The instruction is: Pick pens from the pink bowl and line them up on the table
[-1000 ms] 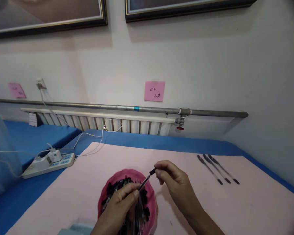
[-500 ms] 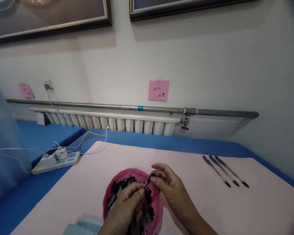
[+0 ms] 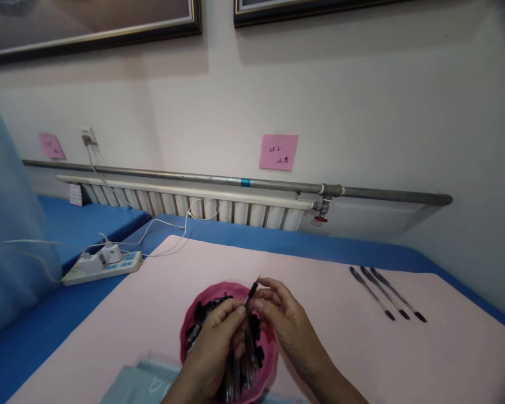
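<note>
Above a pink scalloped bowl (image 3: 270, 359) filled with black caps and clear pen parts, my left hand (image 3: 219, 339) pinches a pen (image 3: 252, 290). The pen has a black grip, and its bare tip points up and to the right. My right hand (image 3: 288, 320) is just right of the pen, thumb and forefinger apart with a gap between them; whether a fingertip touches the pen is hard to see. Three capped pens (image 3: 388, 293) lie side by side at the right on the pink sheet (image 3: 320, 292).
A white power strip (image 3: 103, 270) with plugged-in adapters and cables lies at the left on the blue surface (image 3: 311, 238). Light-blue plastic packaging (image 3: 137, 384) sits by my left forearm. Behind are a radiator (image 3: 206, 210) and a pipe with a red-handled valve (image 3: 321, 219).
My right fingers have come off the pen's grip and opened. The pen now stands more upright in my left hand, its tip in plain view. The camera view has shifted slightly.
</note>
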### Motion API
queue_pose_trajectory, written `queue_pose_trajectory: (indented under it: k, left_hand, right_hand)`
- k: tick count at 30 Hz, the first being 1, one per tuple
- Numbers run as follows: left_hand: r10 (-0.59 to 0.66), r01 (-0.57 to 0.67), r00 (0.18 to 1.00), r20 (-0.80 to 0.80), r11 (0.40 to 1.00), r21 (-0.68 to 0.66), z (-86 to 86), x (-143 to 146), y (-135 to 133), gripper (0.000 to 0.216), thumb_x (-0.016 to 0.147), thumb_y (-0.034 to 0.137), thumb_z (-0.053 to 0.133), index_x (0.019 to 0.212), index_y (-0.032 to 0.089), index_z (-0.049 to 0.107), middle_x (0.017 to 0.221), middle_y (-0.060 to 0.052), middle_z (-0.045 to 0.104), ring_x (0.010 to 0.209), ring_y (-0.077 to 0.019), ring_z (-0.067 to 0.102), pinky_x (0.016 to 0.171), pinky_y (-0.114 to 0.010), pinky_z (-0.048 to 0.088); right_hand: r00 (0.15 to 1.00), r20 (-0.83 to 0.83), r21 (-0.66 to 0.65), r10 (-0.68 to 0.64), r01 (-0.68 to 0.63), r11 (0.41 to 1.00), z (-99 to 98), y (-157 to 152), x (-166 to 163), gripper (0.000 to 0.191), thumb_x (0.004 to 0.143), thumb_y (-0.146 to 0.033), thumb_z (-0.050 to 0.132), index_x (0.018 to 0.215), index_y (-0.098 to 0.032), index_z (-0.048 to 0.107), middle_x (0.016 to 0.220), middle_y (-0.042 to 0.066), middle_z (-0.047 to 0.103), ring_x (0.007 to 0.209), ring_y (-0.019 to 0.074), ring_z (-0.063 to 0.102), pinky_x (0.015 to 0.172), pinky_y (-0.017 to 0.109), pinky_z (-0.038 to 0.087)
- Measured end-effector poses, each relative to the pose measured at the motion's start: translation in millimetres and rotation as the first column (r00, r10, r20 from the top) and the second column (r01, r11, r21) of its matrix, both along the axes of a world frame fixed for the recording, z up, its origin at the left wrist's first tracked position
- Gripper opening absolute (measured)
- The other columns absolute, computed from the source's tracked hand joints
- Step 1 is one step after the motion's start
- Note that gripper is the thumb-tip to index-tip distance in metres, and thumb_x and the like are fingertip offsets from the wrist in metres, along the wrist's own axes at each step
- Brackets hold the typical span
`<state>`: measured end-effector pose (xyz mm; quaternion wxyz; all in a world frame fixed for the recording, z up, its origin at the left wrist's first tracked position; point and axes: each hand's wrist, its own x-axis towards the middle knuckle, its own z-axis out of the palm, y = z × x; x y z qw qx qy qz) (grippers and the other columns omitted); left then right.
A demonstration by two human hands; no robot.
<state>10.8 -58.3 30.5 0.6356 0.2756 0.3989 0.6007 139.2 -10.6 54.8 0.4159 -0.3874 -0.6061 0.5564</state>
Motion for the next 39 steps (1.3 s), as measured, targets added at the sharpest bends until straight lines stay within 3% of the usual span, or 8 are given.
queue_pose_trajectory:
  k: [2,6,11,19,23,27,31,39]
  left_hand:
    - [0.046,-0.047,0.999,0.029,0.998,0.029,3.4,-5,0,0.018,0.077,0.033,0.061,0.077,0.016,0.055,0.056,0.007,0.04,0.043,-0.0024,0.029,0.04,-0.017,0.025]
    - [0.092,-0.092,0.996,0.016,0.995,0.031,4.8,-13,-1,0.019,0.077,0.032,0.061,0.082,0.014,0.059,0.061,0.005,0.048,0.046,-0.0034,0.039,0.043,-0.018,0.032]
    - [0.119,-0.12,0.992,0.03,0.993,0.014,1.2,-13,3,0.02,0.074,0.031,0.065,0.082,0.013,0.06,0.061,0.003,0.053,0.05,-0.0045,0.045,0.047,-0.017,0.035]
    - [0.164,-0.17,0.978,0.132,0.985,0.032,6.5,-18,3,0.024,0.07,0.027,0.07,0.087,0.013,0.06,0.075,-0.005,0.066,0.058,-0.0073,0.054,0.053,-0.018,0.04]
    - [0.179,-0.186,0.976,0.12,0.982,0.046,9.4,-22,3,0.022,0.07,0.026,0.07,0.083,0.012,0.06,0.077,-0.006,0.067,0.058,-0.0075,0.055,0.048,-0.017,0.038]
    - [0.168,-0.174,0.969,0.179,0.985,0.016,11.5,-24,0,0.019,0.071,0.024,0.07,0.081,0.013,0.058,0.079,-0.007,0.067,0.063,-0.0103,0.06,0.057,-0.021,0.047]
    - [0.149,-0.159,0.96,0.236,0.987,0.025,14.1,-21,-3,0.017,0.071,0.02,0.069,0.08,0.014,0.057,0.079,-0.006,0.067,0.069,-0.0138,0.063,0.067,-0.027,0.052]
    - [0.21,-0.225,0.937,0.28,0.974,0.025,17.6,-13,-2,0.014,0.07,0.017,0.07,0.078,0.014,0.058,0.076,-0.003,0.066,0.072,-0.0137,0.064,0.071,-0.028,0.054]
  right_hand:
    - [0.963,0.271,0.172,0.005,-0.053,0.984,0.8,-2,7,0.009,0.082,-0.023,0.047,0.084,-0.021,0.055,0.08,0.002,0.059,0.074,0.0177,0.054,0.065,0.03,0.042]
    - [0.664,0.744,0.39,-0.076,-0.34,0.856,-5.0,-11,19,0.02,0.078,-0.009,0.045,0.07,-0.02,0.06,0.086,0.006,0.062,0.084,0.0217,0.051,0.077,0.036,0.037]
    - [0.452,0.885,0.323,-0.113,-0.422,0.847,-11.5,-20,11,0.027,0.072,-0.01,0.05,0.087,-0.021,0.07,0.122,0.008,0.056,0.11,0.0293,0.043,0.087,0.041,0.032]
    - [0.334,0.918,0.361,-0.216,-0.471,0.805,-12.1,-24,-4,0.024,0.073,-0.009,0.051,0.077,-0.02,0.072,0.106,0.011,0.065,0.091,0.0274,0.054,0.074,0.038,0.037]
    - [0.414,0.858,0.479,-0.304,-0.434,0.763,-16.8,-20,0,0.022,0.074,-0.009,0.052,0.076,-0.018,0.071,0.099,0.013,0.067,0.088,0.0279,0.055,0.073,0.038,0.038]
    - [0.74,0.607,0.585,-0.289,-0.17,0.793,-2.9,-18,8,0.019,0.077,-0.013,0.048,0.079,-0.02,0.066,0.089,0.009,0.066,0.084,0.025,0.056,0.075,0.038,0.041]
    - [0.974,0.224,0.16,-0.038,0.002,0.987,5.4,-21,7,0.007,0.077,-0.022,0.051,0.074,-0.022,0.058,0.062,-0.002,0.057,0.057,0.0142,0.053,0.054,0.024,0.043]
    - [0.987,-0.119,-0.126,-0.104,0.089,0.988,-7.5,-20,0,0.018,0.065,-0.032,0.072,0.078,-0.02,0.07,0.059,-0.003,0.058,0.056,0.0117,0.05,0.055,0.022,0.042]
